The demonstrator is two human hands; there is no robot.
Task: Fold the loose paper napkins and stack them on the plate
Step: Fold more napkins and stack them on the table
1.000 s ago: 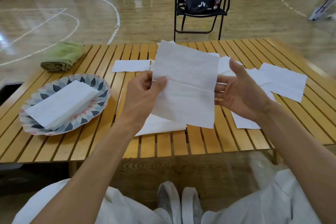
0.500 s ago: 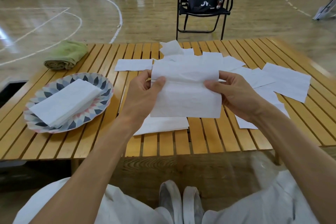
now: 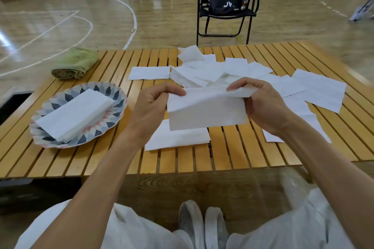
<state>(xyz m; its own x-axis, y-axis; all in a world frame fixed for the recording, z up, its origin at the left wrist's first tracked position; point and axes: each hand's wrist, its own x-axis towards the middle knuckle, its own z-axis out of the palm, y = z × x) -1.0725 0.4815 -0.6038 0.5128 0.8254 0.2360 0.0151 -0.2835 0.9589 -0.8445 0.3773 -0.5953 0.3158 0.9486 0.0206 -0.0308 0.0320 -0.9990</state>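
Note:
A white paper napkin (image 3: 206, 113), folded in half, hangs above the slatted wooden table (image 3: 238, 153). My left hand (image 3: 153, 105) pinches its upper left corner and my right hand (image 3: 263, 103) pinches its upper right edge. On the left stands a patterned plate (image 3: 119, 95) with a stack of folded napkins (image 3: 74, 114) on it. Several loose napkins (image 3: 212, 70) lie spread over the table's middle and right, one large sheet (image 3: 319, 91) at the far right. Another napkin (image 3: 178, 137) lies flat beneath my hands.
A rolled green towel (image 3: 75, 62) lies at the table's back left corner. Behind the table stands a black folding chair (image 3: 224, 16) with a dark bag on it. My knees and shoes show below the table's front edge.
The napkin was held upright and unfolded; its top half has come down toward me, so it is now folded in half. Both hands moved to its top edge.

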